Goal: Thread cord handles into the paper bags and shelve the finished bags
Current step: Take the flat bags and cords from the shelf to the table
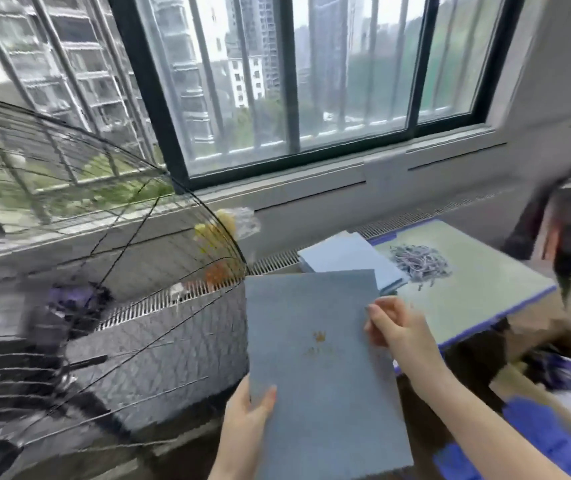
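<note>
— What have you got hold of?

— A flat blue-grey paper bag [322,368] with a small gold mark on its face. My left hand [246,417] grips its lower left edge, thumb on top and fingers underneath. My right hand [395,327] pinches the right edge higher up.

— Where is the bag?

— In the air in front of me, just left of the table [478,306], its top corner overlapping the stack of paler blue bags [350,258] lying on the table's near corner.

— And the cords?

— A loose heap of cord handles [421,263] lies on the green mat, just beside that stack. I can't tell whether the bag I'm holding has handles in it.

— Anything else nearby?

— A wire fan guard [104,271] at my left, and the window [287,81] above the sill.
</note>
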`<state>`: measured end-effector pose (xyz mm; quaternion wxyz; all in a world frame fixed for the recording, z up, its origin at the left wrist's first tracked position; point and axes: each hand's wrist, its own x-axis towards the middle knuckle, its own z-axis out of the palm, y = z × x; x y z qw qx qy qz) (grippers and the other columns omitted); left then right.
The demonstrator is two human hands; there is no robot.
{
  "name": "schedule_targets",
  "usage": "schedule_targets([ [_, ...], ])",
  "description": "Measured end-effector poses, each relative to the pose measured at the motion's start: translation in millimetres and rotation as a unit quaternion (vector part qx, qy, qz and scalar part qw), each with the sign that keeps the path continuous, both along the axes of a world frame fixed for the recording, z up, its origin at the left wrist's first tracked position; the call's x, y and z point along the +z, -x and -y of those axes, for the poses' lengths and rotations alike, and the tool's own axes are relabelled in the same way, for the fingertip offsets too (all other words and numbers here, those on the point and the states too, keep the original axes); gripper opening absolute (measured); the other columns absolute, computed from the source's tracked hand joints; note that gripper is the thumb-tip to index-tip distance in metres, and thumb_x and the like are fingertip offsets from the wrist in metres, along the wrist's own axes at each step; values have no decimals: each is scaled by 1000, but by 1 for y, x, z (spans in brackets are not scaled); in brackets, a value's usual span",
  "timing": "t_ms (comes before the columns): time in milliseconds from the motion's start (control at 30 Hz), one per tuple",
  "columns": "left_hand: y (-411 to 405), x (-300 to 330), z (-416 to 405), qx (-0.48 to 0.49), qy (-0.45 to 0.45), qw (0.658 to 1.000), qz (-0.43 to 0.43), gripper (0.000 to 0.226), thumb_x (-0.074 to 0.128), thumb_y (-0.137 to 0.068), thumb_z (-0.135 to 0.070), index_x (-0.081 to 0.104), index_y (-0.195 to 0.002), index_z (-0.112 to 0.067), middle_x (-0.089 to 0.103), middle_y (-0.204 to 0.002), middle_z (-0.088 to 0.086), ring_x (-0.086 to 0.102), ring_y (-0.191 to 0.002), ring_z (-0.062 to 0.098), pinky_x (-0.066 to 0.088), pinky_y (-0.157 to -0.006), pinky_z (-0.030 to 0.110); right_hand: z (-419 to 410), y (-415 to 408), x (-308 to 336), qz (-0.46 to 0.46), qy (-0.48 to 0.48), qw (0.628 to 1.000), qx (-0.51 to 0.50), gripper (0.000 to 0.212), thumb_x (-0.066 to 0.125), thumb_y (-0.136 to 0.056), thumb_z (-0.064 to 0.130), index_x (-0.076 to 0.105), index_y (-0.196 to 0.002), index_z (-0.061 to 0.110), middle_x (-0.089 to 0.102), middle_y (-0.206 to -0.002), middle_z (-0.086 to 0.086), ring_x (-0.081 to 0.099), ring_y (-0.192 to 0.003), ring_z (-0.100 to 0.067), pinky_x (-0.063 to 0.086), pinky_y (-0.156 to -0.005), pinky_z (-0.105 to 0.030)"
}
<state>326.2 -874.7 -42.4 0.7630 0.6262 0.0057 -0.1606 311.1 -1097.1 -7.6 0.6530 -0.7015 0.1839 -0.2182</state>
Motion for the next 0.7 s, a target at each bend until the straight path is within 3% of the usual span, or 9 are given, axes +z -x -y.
schedule_targets([
  [67, -20, 1, 18, -23, -2, 1000, 2, 24, 48, -90, 14, 62, -97, -4, 73, -68, -3, 67, -57, 6, 52, -49, 18, 14, -7, 2, 7, -6, 999, -30, 9, 57, -92, 8, 58, -84, 10, 63, -55, 0, 56, -53, -10, 47, -57, -28],
  [233, -55, 2, 59, -45, -2, 999, -9, 23, 52, -91, 6, 63, -105, -9, 74, -88, 4, 70, -71, 20, 59, -64, 34, 46, -16, 2, 6, -1, 997, -77, 5, 56, -93, 8, 59, -88, 7, 66, -63, -1, 61, -55, -7, 48, -56, -21],
  [400, -71, 12, 101, -58, 20, 998, -20, 20, 53, -92, -1, 63, -105, -13, 75, -94, 5, 69, -85, 29, 55, -81, 49, 83, -22, 0, -5, 11, 994, -105, 7, 57, -93, 10, 59, -86, 8, 65, -69, 0, 61, -58, -2, 48, -61, -19],
  [500, -81, 11, 127, -53, 22, 998, -26, 20, 55, -92, -3, 62, -110, -10, 72, -104, 12, 67, -96, 35, 51, -88, 54, 111, -27, 2, -13, 35, 994, -107, 7, 57, -93, 12, 59, -87, 8, 64, -74, -3, 61, -65, -8, 48, -66, -22],
  [700, -99, 8, 184, -34, 31, 999, -13, 18, 52, -93, -1, 62, -106, -5, 71, -102, 17, 66, -95, 38, 53, -83, 49, 173, -43, 14, -8, 50, 993, -103, 13, 55, -94, 9, 57, -81, 14, 62, -69, -2, 57, -55, -1, 47, -59, -18],
])
